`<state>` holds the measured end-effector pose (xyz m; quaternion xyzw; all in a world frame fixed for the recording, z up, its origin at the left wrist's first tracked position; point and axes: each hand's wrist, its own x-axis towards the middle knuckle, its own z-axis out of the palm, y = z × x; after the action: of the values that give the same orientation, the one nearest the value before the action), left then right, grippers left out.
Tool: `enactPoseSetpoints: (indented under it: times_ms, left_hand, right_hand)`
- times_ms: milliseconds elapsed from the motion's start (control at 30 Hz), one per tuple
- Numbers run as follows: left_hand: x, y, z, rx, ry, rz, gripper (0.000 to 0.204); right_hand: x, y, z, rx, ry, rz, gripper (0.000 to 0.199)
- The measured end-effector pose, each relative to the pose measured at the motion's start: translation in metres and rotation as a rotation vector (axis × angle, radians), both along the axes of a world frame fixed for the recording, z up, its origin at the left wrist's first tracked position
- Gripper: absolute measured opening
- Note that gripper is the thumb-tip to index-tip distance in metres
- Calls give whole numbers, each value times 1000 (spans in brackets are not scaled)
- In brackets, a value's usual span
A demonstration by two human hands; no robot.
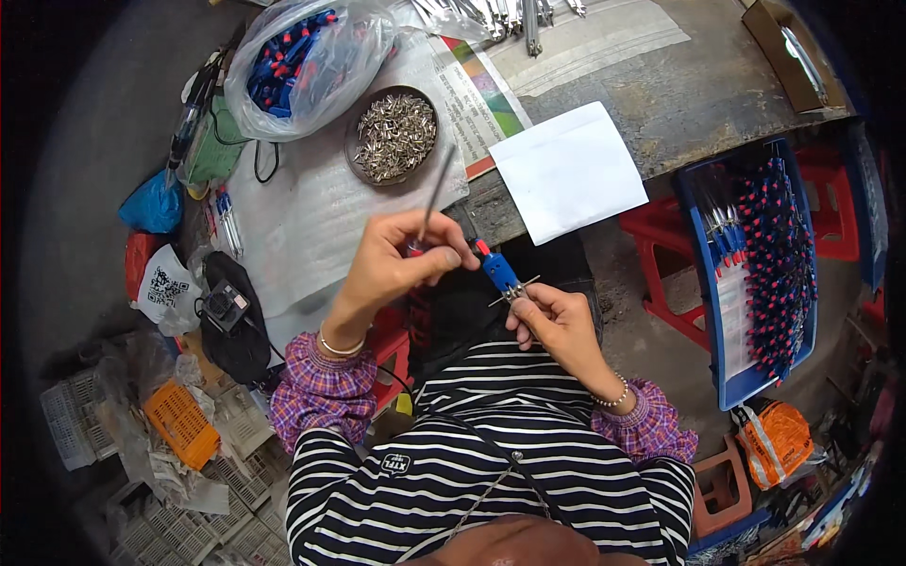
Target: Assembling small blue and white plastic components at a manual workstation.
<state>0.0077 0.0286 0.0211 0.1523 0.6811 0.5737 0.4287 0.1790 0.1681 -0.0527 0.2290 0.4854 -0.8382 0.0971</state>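
My left hand (404,259) is closed around a screwdriver (435,196), its thin shaft pointing up and away from me. Part of its red handle shows between the fingers. The left thumb and fingertips come close to the red tip of a small tool with a blue plastic body (500,272); whether they touch it I cannot tell. Gripping that tool's lower end is my right hand (559,328), thumb and fingers pinched on the metal end, where thin metal arms stick out sideways. The tool is tilted, red end up and to the left.
On the table a round bowl (351,141) holds many small metal pins, beside a plastic bag (363,42) of blue and red parts. A white paper (569,173) overhangs the table edge. At right, a blue tray (725,373) of similar tools rests on red stools (665,269).
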Motion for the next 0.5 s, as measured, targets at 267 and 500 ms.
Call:
enactPoseSetpoints:
  times_ms: [267, 500]
  left_hand:
    - [24, 3, -18, -40, 310, -94, 13]
    - [33, 8, -21, -25, 465, -57, 16]
  right_hand:
    - [0, -1, 7, 169, 72, -6, 15]
    - [2, -1, 10, 255, 127, 2, 14]
